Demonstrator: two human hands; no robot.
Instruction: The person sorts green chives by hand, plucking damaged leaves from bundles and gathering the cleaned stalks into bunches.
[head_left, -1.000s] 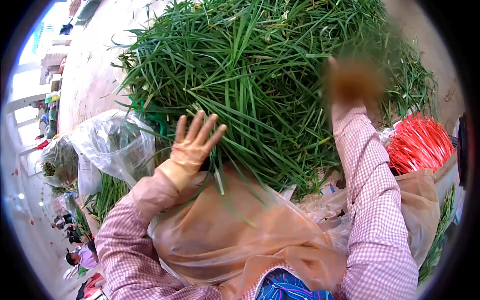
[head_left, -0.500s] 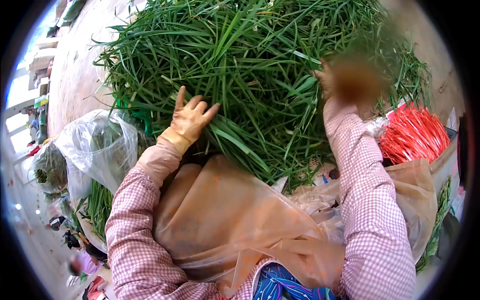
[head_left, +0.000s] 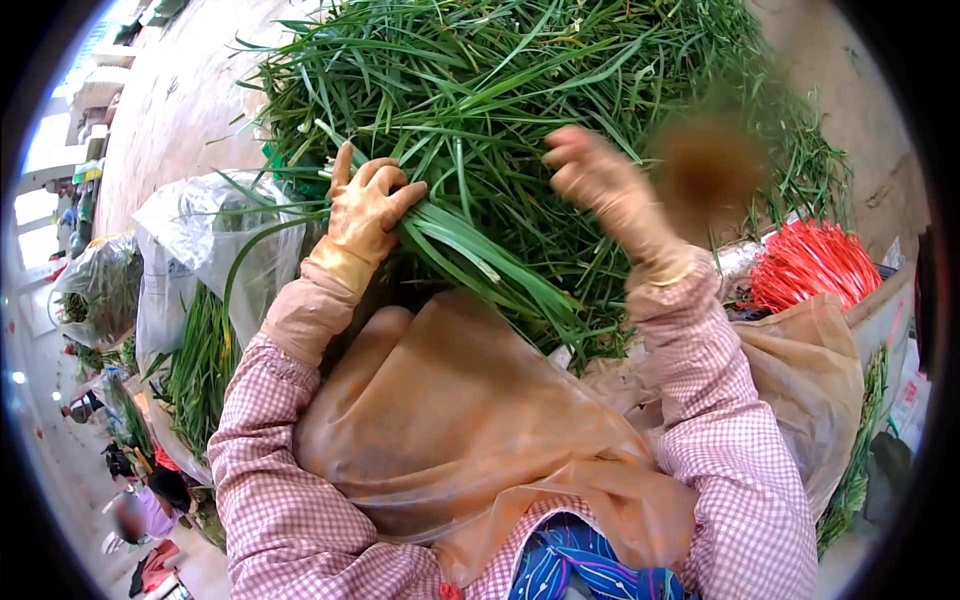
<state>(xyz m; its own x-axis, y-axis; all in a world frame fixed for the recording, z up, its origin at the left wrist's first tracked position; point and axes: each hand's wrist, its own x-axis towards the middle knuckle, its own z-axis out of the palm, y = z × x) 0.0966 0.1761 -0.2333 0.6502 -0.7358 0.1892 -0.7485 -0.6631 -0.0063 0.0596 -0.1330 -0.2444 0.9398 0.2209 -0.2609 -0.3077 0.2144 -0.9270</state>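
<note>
A big heap of long, flat green leaves (head_left: 520, 90), looking like garlic chives, lies in front of me. My left hand (head_left: 368, 208), in a thin tan glove, is closed around a bunch of these leaves (head_left: 465, 240) at the heap's near left side. The bunch slants down to the right past my thumb, and some blades stick out to the left. Over the middle of the heap is my right hand (head_left: 605, 190), also gloved. Motion blurs its fingers, so I cannot make out their grip or anything in them.
Red plastic strips (head_left: 815, 265) lie in a bundle at the right. Clear bags (head_left: 215, 215) and more green stalks (head_left: 200, 350) stand at the left. A brown plastic apron (head_left: 470, 420) covers my lap. Another person (head_left: 160, 510) is at the lower left.
My left hand has closed on a bunch of leaves after having its fingers spread. My right hand has moved left from the heap's right side toward its middle.
</note>
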